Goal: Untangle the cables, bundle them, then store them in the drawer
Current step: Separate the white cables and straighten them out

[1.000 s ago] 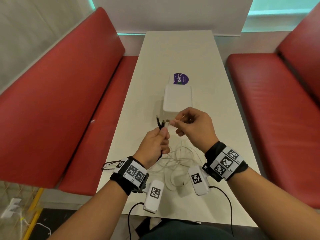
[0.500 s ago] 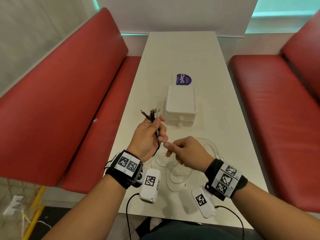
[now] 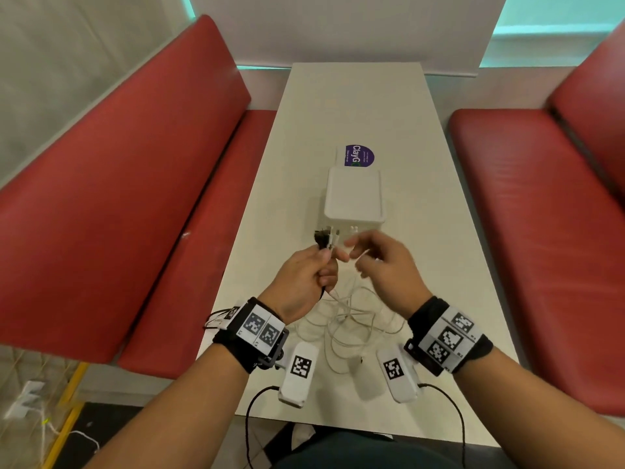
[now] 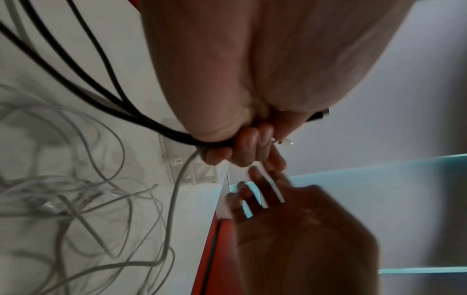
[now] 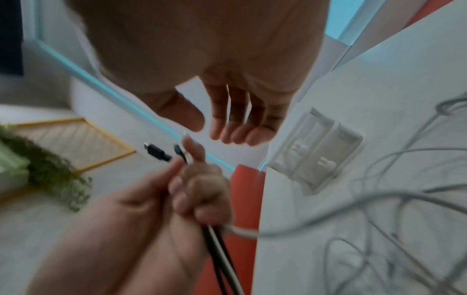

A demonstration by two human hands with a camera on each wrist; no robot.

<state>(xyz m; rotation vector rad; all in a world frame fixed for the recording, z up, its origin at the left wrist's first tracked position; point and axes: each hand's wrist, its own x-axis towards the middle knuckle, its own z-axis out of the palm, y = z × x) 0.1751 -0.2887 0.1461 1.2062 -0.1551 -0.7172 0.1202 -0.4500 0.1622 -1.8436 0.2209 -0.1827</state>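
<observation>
Cables (image 3: 345, 316) mid-sort: plug ends gathered in left grip, slack loose on counter (image 3: 449, 265).

Left hand (image 3: 304, 279) is fisted round black and white leads, plugs (image 3: 326, 236) poking up past the knuckles. Right hand (image 3: 382, 265) hovers just beside, fingers relaxed, holding nothing. White loops lie tangled on the counter between the wrists; drawer box (image 3: 353, 198) sits beyond, closed. Best next: catch one free end, add it, keep plug tips level.
</observation>
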